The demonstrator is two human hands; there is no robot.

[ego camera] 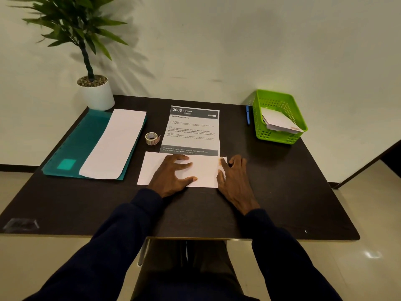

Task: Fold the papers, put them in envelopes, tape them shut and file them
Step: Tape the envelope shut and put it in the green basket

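Head view: I am looking down at the white envelope (204, 170), which is lying flat on the dark bench (282, 192) just in front of me, its long axis running across me from left to right and its far edge overlapping the near end of the printed sheet (192, 131). My left hand (173, 174) is pressing down on the middle of it, fingers straight and spread, gripping nothing. My right hand (233, 177) is lying over the right short end, fingers stretched flat and thumb along the edge, also holding nothing. There is a faint orange tint at that end which I am taking for tape, though I cannot tell for certain. If this end is sealed, I am judging that filing comes next. The green basket (275, 137), with other white envelopes in it, is standing well off to the right and farther back, so my right hand is the nearer one for carrying the envelope there. The tape roll (152, 138) is sitting behind and left of the envelope, nearer my left hand, should more tape be needed.
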